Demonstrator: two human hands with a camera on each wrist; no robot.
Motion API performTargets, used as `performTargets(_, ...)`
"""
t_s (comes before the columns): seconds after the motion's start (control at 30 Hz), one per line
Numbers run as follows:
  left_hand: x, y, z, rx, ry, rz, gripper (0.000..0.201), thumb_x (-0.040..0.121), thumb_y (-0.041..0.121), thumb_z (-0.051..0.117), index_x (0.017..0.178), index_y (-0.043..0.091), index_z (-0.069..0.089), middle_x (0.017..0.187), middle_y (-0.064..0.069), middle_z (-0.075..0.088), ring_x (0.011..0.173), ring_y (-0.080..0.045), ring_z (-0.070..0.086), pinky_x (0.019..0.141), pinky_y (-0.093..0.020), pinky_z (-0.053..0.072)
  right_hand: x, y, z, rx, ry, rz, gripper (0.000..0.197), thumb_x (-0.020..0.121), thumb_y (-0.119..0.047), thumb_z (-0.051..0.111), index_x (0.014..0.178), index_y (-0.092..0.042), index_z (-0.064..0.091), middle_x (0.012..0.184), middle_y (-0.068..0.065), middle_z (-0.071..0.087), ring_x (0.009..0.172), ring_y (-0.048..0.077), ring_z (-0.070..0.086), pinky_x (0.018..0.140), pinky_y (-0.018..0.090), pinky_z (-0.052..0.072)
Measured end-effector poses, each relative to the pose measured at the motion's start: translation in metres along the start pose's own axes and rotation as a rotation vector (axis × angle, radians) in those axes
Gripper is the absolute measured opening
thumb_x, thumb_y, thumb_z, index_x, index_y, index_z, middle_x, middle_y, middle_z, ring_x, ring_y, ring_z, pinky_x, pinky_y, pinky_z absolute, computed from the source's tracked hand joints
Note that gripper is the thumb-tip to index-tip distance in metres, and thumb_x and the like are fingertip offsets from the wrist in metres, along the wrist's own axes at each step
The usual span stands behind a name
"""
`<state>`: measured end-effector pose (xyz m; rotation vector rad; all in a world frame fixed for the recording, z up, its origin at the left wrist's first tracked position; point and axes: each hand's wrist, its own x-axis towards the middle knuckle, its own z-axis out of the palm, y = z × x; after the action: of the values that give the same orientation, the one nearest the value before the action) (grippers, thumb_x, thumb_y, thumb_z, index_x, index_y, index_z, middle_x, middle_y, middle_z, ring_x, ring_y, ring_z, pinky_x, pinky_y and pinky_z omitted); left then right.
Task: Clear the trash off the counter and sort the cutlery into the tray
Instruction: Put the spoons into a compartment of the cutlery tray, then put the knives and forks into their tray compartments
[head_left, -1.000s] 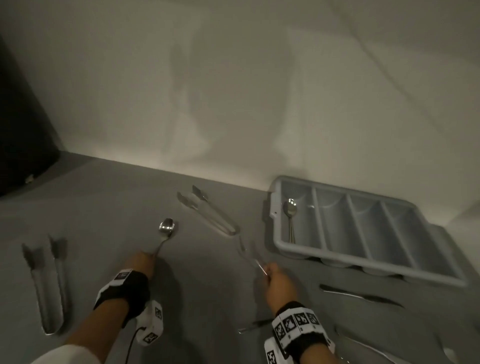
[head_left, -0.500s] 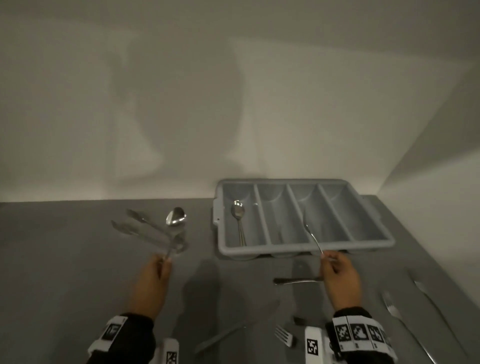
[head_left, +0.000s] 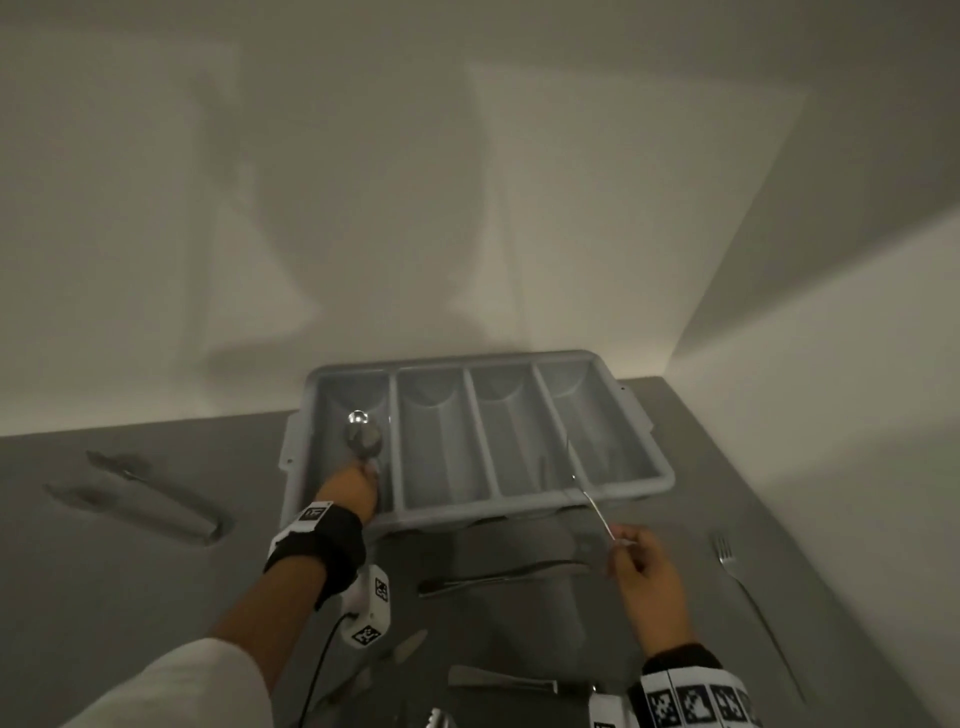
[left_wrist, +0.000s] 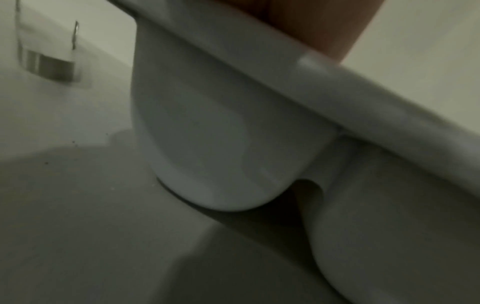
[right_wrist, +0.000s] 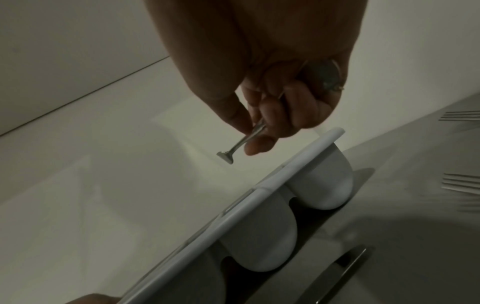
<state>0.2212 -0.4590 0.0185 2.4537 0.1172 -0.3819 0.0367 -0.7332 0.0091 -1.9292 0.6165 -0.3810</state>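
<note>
Counter (head_left: 156, 597): tray (head_left: 660, 475) near wall; left grip (head_left: 345, 491) holds spoon (head_left: 363, 439), right grip (head_left: 641, 564) pinches fork (head_left: 592, 501)

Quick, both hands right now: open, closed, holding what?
Left hand: grips the shiny metal spoon over the grey plastic tray's leftmost compartment.
Right hand: pinches the thin metal fork's handle end.

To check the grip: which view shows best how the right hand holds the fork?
The right wrist view: thumb and fingers pinch the fork handle close up. The head view shows the right hand small. The left wrist view shows neither.
</note>
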Motion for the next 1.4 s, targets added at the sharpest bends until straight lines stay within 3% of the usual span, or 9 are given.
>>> performTargets(0.1, 0.002, -0.001, 0.006, 0.107, -0.005, 0.002, 0.032, 0.096, 0.021, 0.034, 0.103, 0.0, 0.057, 0.112, -0.025, 0.062, 0.101, -0.036, 0.058, 0.088, -0.04, 0.044, 0.01, 0.005, -0.001, -0.002, -0.045, 0.039, 0.018, 0.09, -0.004, 0.047, 0.095, -0.014, 0.061, 0.086, 0.016, 0.067, 0.083, 0.033, 0.062, 0.078, 0.039, 0.048)
performTargets(0.33, -0.003, -0.002, 0.014, 0.133, 0.128, -0.018, 0.028, 0.092, 0.025, 0.039, 0.08, 0.007, 0.058, 0.074, -0.01, 0.055, 0.069, -0.025, 0.05, 0.068, -0.032, 0.039, 0.057, -0.049, 0.019, -0.179, -0.119, -0.097, 0.031, 0.09, 0.003, 0.046, 0.12, 0.004, 0.053, 0.115, 0.018, 0.058, 0.102, 0.022, 0.052, 0.092, 0.023, 0.035)
performTargets(0.5, -0.007, 0.002, 0.014, 0.127, 0.162, -0.051, 0.031, 0.089, 0.029, 0.042, 0.076, 0.007, 0.059, 0.068, -0.009, 0.055, 0.066, -0.027, 0.052, 0.064, -0.032, 0.041, 0.122, -0.065, 0.083, -0.598, -0.361, -0.106, 0.04, 0.087, 0.0, 0.044, 0.127, -0.004, 0.045, 0.126, 0.022, 0.049, 0.117, 0.037, 0.048, 0.102, 0.041, 0.04)
performTargets(0.7, -0.002, 0.002, 0.014, 0.122, 0.157, -0.068, 0.035, 0.088, 0.032, 0.042, 0.07, 0.007, 0.059, 0.056, -0.003, 0.049, 0.054, -0.019, 0.047, 0.054, -0.028, 0.035, 0.14, -0.058, 0.121, -1.063, -0.676, -0.068, 0.036, 0.096, -0.013, 0.038, 0.132, -0.006, 0.041, 0.137, 0.014, 0.048, 0.126, 0.028, 0.046, 0.104, 0.033, 0.037)
performTargets(0.9, -0.001, 0.001, 0.011, 0.152, 0.14, -0.024, 0.035, 0.087, 0.033, 0.041, 0.075, 0.007, 0.062, 0.066, -0.008, 0.055, 0.063, -0.026, 0.051, 0.062, -0.031, 0.039, 0.114, -0.066, 0.093, -0.643, -0.433, -0.132, 0.031, 0.086, 0.002, 0.048, 0.115, -0.003, 0.056, 0.12, 0.015, 0.058, 0.111, 0.029, 0.054, 0.097, 0.035, 0.045)
performTargets(1.0, -0.003, 0.001, 0.009, 0.155, 0.122, 0.011, 0.035, 0.087, 0.034, 0.041, 0.076, 0.008, 0.061, 0.069, -0.01, 0.059, 0.063, -0.026, 0.052, 0.064, -0.032, 0.041, 0.07, -0.063, 0.068, -0.385, -0.223, -0.255, 0.013, 0.088, -0.009, 0.054, 0.097, -0.009, 0.063, 0.087, -0.001, 0.058, 0.085, 0.017, 0.056, 0.079, 0.024, 0.048)
performTargets(1.1, 0.003, 0.008, 0.004, 0.141, 0.101, 0.057, 0.035, 0.088, 0.033, 0.041, 0.077, 0.008, 0.062, 0.073, -0.011, 0.061, 0.064, -0.024, 0.053, 0.065, -0.032, 0.041, 0.038, -0.043, 0.061, -0.238, -0.275, -0.184, 0.003, 0.086, -0.019, 0.06, 0.084, -0.017, 0.058, 0.064, -0.01, 0.053, 0.061, 0.002, 0.051, 0.067, 0.02, 0.043)
performTargets(1.3, -0.002, 0.0, -0.001, -0.084, 0.116, 0.2, 0.023, 0.089, 0.02, 0.049, 0.083, 0.002, 0.061, 0.085, -0.022, 0.064, 0.082, -0.034, 0.059, 0.075, -0.036, 0.043, 0.006, 0.01, 0.085, -0.319, -0.582, 0.042, 0.063, 0.087, -0.017, 0.058, 0.139, -0.031, 0.026, 0.08, -0.009, 0.057, 0.079, 0.009, 0.057, 0.095, 0.031, 0.046)
performTargets(1.4, -0.038, -0.077, -0.02, -0.149, 0.18, 0.348, 0.024, 0.082, 0.024, 0.055, 0.077, 0.002, 0.065, 0.085, -0.02, 0.061, 0.08, -0.033, 0.059, 0.078, -0.038, 0.046, -0.074, 0.005, 0.124, -0.416, -0.672, 0.122, 0.07, 0.089, -0.024, 0.056, 0.142, -0.038, 0.013, 0.125, 0.006, 0.058, 0.113, 0.024, 0.055, 0.105, 0.036, 0.04)
